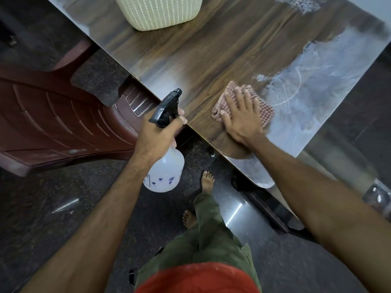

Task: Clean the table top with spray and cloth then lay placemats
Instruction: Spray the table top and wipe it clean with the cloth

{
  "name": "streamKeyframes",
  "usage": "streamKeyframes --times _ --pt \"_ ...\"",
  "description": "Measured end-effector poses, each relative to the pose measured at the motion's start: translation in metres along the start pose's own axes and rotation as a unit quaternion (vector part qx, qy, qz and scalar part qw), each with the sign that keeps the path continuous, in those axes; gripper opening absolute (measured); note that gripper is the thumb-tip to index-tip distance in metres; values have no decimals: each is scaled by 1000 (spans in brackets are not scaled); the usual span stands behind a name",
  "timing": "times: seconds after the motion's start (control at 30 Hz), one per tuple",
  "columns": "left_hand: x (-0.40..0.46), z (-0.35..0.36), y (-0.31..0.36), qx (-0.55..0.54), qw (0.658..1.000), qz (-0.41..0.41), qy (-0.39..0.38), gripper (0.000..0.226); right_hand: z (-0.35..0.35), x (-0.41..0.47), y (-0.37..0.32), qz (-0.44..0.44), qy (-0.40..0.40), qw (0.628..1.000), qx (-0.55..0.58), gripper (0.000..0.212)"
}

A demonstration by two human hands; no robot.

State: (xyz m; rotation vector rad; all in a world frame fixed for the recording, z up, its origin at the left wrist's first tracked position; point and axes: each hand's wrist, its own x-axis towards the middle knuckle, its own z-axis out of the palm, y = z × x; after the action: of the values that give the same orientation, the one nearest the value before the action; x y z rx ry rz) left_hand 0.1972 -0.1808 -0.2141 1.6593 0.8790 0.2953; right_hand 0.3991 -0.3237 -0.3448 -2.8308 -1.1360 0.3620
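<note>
My left hand (157,132) grips the neck of a translucent white spray bottle (165,170) with a black trigger head, held just off the near edge of the wooden table top (201,51). My right hand (241,115) lies flat with fingers spread on a pink checked cloth (265,113), pressing it onto the table near that edge. Wet, shiny smears cover the table to the right of the cloth.
A cream ribbed basket (158,11) stands at the far side of the table. A dark red plastic chair (59,115) is tucked against the table on the left. My bare feet stand on the dark speckled floor (63,208) below the table edge.
</note>
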Motion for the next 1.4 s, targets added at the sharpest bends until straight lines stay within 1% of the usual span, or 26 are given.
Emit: streamKeyframes --times 0.13,0.23,0.3,0.37,0.43,0.5,0.57,0.67,0.73,0.8,0.9,1.0,1.1,1.17,1.3,1.4 --pt "-4 14 2 -6 1000 8 -23 15 18 -64 -17 -73 -17 997 -7 61" --pt "-5 18 5 -9 999 8 -31 16 21 -109 9 -75 -18 997 -11 62" --pt "-6 21 6 -13 999 7 -38 15 15 -115 35 -45 -25 998 -23 62" --pt "-8 24 7 -9 999 15 -45 15 8 -103 55 7 -14 1000 -13 62" --pt "-9 26 6 -3 998 25 -50 15 2 -82 60 57 1 998 8 63" --pt "-10 30 5 -5 998 28 -61 22 2 -68 50 77 9 997 18 63" --pt "-12 37 4 -8 997 28 -71 27 6 -69 29 60 7 998 15 63" --pt "-16 48 4 6 996 34 -76 20 18 -103 6 -1 -10 1000 10 62" --pt "-18 54 7 9 996 33 -78 16 23 -131 10 -20 -15 1000 5 61" --pt "-19 54 9 9 997 29 -77 16 26 -153 25 -21 -11 1000 -7 62" --pt "-20 56 11 11 995 32 -89 15 21 -159 58 10 -9 1000 -1 63" --pt "-23 58 9 9 995 30 -96 14 12 -129 82 73 11 997 14 63" --pt "-24 60 8 13 995 23 -98 16 5 -95 75 115 18 993 17 63" --pt "-25 66 8 18 995 24 -97 17 6 -91 57 101 16 995 14 63" --pt "-26 79 14 8 993 37 -111 14 22 -132 17 17 -5 1000 15 63" --pt "-23 82 18 10 992 41 -118 7 28 -162 21 -8 -7 1000 16 61"
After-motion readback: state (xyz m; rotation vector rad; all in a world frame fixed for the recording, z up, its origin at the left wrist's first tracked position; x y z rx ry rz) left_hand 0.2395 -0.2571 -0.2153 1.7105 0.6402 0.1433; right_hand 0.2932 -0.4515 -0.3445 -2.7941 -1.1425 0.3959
